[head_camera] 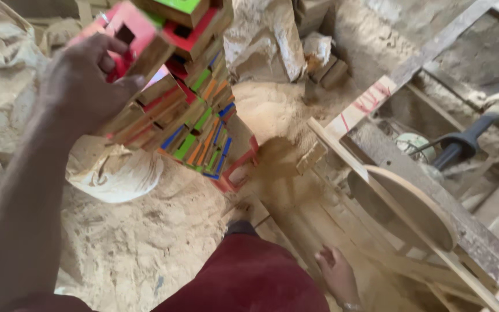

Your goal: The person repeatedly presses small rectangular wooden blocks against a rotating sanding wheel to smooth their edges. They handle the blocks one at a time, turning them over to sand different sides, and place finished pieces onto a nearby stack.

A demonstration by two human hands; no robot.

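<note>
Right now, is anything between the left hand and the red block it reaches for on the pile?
Nothing visible. The left hand is already on the red block, fingers at its face, atop the pile of painted blocks. The right hand rests low, apart from it.

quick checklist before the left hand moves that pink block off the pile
1. Left hand grips the pink wooden block: ok, fingers wrapped on it.
2. Stack of painted wooden pieces steady: not ok, pieces lean unevenly.
3. Right hand free: ok, open and holding nothing.
4. Right hand away from the round wooden disc: ok, a gap shows.
5. Disc stopped: cannot tell.
6. Footing: not ok, loose sawdust covers the ground.
</note>
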